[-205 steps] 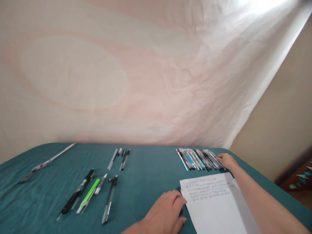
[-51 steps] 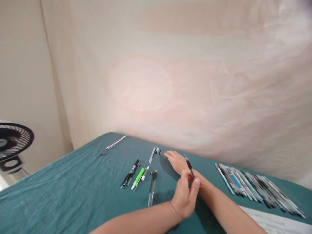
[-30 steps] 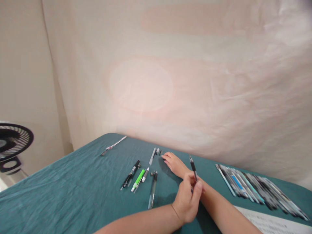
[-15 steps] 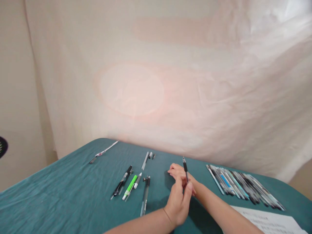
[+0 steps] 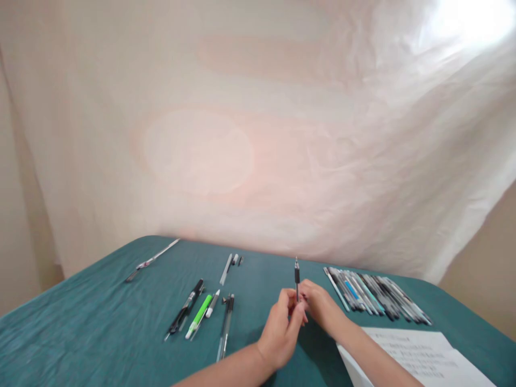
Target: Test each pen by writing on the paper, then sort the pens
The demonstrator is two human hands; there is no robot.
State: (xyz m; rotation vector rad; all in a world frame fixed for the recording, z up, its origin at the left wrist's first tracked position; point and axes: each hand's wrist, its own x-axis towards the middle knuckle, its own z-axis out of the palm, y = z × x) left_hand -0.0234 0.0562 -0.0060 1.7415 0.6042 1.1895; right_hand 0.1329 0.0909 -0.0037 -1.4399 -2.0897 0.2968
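Note:
Over the near middle of the table, my left hand (image 5: 282, 328) pinches a pen (image 5: 297, 274) between thumb and fingers. The pen stands upright, its metal tip pointing up and its dark grip section above the fingers. My right hand (image 5: 324, 309) meets the left at the pen's lower part, its fingers curled together. Whatever the right fingertips hold is partly hidden by the left hand. Left of my hands lie a clear pen with a dark end (image 5: 226, 325), a bright green pen (image 5: 199, 317), a white-and-grey pen piece (image 5: 213, 303) and black pens (image 5: 185, 309).
A row of several pens (image 5: 374, 293) lies at the right. Printed paper (image 5: 415, 355) lies under and beside my right forearm. Toward the back are a pale pen barrel (image 5: 226, 269) with small pieces (image 5: 237, 260), and a long thin item (image 5: 153, 259). A pale cloth (image 5: 258, 134) hangs behind the table (image 5: 100, 322).
My right hand has drawn back from the table surface to the pen in my left hand. The pen has turned more upright. The view has swung slightly to the right.

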